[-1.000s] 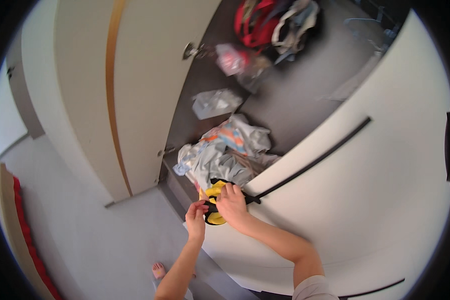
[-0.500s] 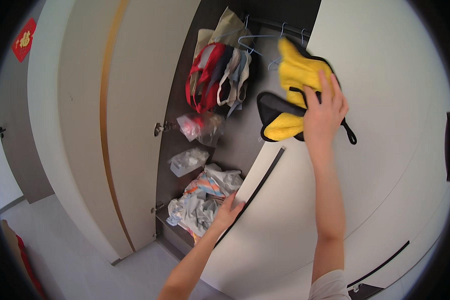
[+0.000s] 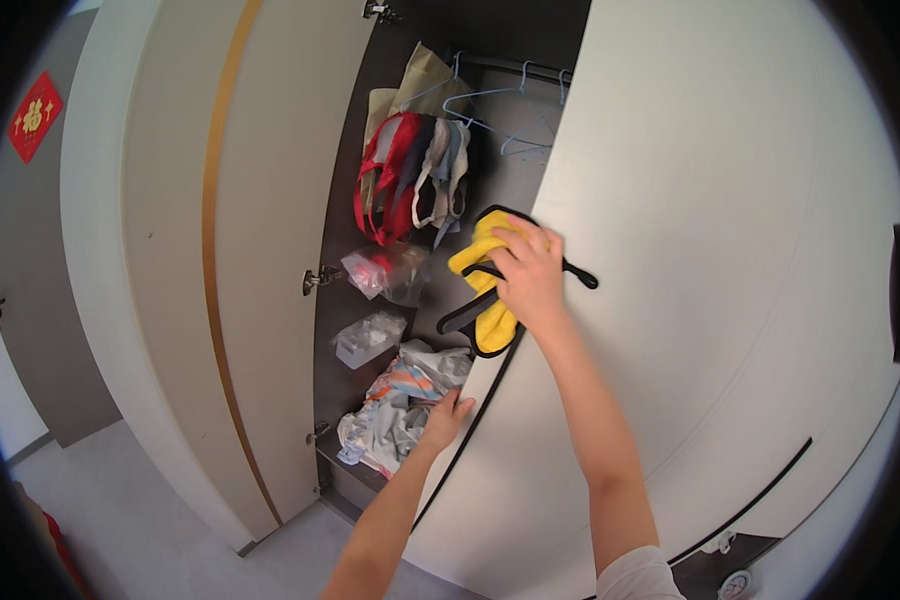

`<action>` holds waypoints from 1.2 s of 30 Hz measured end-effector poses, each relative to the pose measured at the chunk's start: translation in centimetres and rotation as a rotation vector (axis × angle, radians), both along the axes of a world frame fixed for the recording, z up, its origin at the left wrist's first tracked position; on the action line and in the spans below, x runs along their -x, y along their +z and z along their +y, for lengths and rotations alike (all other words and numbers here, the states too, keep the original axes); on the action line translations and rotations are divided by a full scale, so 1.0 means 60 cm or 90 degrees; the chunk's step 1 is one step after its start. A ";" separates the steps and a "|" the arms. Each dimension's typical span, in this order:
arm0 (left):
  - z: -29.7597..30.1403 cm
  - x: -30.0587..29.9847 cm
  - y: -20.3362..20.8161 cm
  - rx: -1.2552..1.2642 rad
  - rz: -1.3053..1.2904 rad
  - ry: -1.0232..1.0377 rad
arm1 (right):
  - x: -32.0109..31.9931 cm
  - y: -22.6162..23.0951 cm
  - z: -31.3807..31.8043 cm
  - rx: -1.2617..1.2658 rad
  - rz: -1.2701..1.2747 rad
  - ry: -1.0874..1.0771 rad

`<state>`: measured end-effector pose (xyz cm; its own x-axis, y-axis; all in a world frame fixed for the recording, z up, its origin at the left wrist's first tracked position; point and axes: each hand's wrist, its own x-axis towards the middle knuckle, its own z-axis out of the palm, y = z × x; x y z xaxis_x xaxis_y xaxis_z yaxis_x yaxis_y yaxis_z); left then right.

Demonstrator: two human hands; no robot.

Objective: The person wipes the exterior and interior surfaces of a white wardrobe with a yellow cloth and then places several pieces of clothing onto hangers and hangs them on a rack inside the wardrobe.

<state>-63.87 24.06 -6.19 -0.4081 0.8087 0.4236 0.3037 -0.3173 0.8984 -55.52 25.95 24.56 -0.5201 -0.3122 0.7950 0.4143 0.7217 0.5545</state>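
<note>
Home interior; tall wardrobe (image 3: pixel 490 25), open door (image 3: pixel 270 230) at left; blue hangers (image 3: pixel 490 93) on a rail (image 3: pixel 495 66); red bag (image 3: pixel 400 150) hangs inside; rumpled fabrics (image 3: pixel 395 415) lie at the base; grey room door (image 3: pixel 45 260) bears a red diamond-shaped ornament (image 3: pixel 36 116); pale floor (image 3: pixel 170 520).

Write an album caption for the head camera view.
The right hand holds a black-edged yellow cloth by a white cabinet door, the left hand at the door's edge.

Extends the bare right forearm (image 3: pixel 592 420) upward and slightly leftward from a gently bent elbow (image 3: pixel 610 486), with the bare right hand (image 3: pixel 532 275) raised and fingers (image 3: pixel 516 238) curled in a grasp, while slanting the bare left forearm (image 3: pixel 390 525) up and rightward, with the bare left hand (image 3: pixel 444 424) lower, of unclear grip.
</note>
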 end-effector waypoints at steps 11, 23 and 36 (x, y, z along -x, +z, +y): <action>-0.133 -0.032 -0.003 -0.060 0.020 0.088 | -0.011 -0.018 -0.124 -0.038 -0.033 0.019; -0.470 -0.181 0.027 -0.047 0.140 0.192 | -0.147 -0.055 -0.423 -0.104 -0.024 -0.057; -0.619 -0.436 0.041 -0.255 0.364 -0.010 | -0.458 -0.049 -0.658 -0.049 0.031 -0.232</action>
<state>-37.72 -13.11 -3.73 -0.0219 0.5496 0.8352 0.6865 -0.5990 0.4122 -28.06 -13.56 21.63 -0.5706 -0.1730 0.8028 0.6632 0.4796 0.5747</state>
